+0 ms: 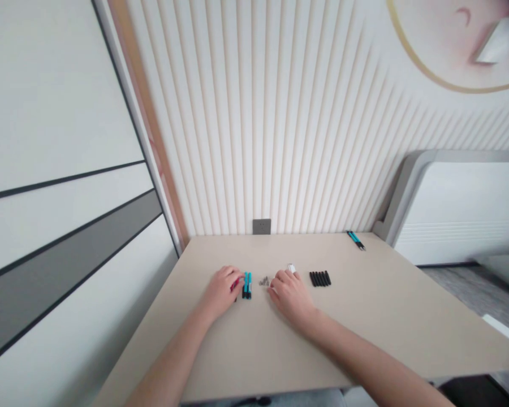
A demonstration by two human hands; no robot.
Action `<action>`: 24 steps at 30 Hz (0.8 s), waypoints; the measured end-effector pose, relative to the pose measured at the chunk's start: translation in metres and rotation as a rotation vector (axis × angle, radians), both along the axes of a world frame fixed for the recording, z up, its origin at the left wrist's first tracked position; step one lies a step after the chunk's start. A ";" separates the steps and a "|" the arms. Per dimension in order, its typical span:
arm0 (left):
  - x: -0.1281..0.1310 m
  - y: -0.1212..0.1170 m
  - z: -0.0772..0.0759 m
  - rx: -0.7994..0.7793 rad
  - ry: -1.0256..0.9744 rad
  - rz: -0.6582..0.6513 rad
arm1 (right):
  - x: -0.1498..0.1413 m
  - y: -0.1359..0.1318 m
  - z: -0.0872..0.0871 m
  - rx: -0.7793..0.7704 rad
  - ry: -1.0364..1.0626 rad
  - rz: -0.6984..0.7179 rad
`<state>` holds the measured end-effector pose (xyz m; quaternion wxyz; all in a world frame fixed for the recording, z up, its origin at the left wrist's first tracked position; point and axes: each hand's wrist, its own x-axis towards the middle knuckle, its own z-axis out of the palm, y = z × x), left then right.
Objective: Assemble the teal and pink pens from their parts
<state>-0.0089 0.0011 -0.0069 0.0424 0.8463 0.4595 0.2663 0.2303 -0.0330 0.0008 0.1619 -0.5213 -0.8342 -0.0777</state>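
My left hand (224, 289) is curled on the table at the left, its fingers closed round a red-and-black pen part (234, 285), mostly covered by the fingers. Just right of it, two teal-and-black pen barrels (247, 285) lie side by side, pointing away from me. A small heap of metallic pieces (264, 281) lies between the hands. Beside that heap, my right hand (290, 294) rests with bent fingers drawn together; whatever its fingertips hold is too small or hidden. A white object (291, 267) sticks out beyond its knuckles, partly hidden.
Several black tubes (320, 278) lie in a row right of my right hand. Teal-and-black pens (356, 240) lie at the table's far right corner. The beige table (254, 350) meets a ribbed wall with a grey socket (262, 226). A white cabinet (68, 254) stands left.
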 end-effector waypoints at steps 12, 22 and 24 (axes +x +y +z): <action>-0.025 0.013 -0.012 -0.077 0.034 0.316 | -0.004 -0.007 -0.015 -0.053 0.053 -0.089; -0.029 0.016 -0.015 -0.112 0.045 0.286 | 0.001 0.001 -0.024 -0.091 0.258 0.103; -0.029 0.015 -0.015 -0.119 0.053 0.289 | 0.003 0.002 -0.025 -0.107 0.337 0.144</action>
